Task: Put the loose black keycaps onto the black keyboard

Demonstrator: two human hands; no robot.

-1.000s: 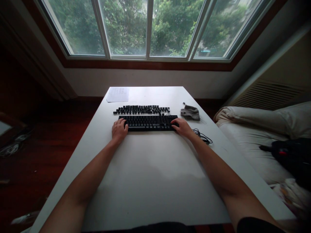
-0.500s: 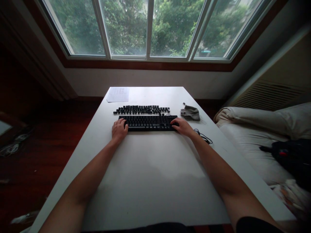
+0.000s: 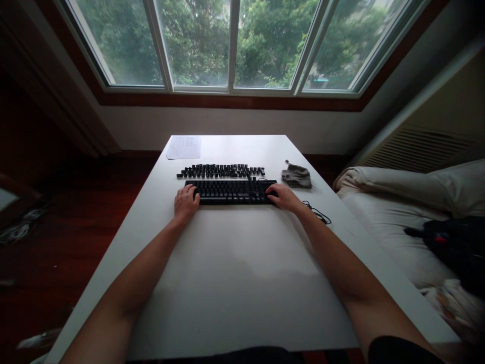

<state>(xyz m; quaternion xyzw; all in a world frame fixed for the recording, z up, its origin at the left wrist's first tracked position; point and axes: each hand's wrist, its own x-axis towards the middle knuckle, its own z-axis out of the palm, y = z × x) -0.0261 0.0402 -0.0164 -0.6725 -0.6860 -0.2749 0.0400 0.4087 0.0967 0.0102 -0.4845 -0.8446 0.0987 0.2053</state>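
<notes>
A black keyboard (image 3: 227, 192) lies flat on the white table (image 3: 235, 273). My left hand (image 3: 186, 200) is closed around its left end, with the fingers over the top and the thumb at the near side. At the opposite end, my right hand (image 3: 281, 196) grips the right edge, fingers curled over the corner keys. Just behind the keyboard, loose black keycaps (image 3: 220, 171) are laid out in rows. What the undersides of my fingers touch is hidden.
A crumpled grey cloth (image 3: 296, 177) lies right of the keycaps, and a coiled black cable (image 3: 319, 213) sits near my right wrist. Paper (image 3: 184, 147) rests at the far left corner. A cushioned sofa (image 3: 386, 227) with a dark bag (image 3: 450, 242) stands along the right side.
</notes>
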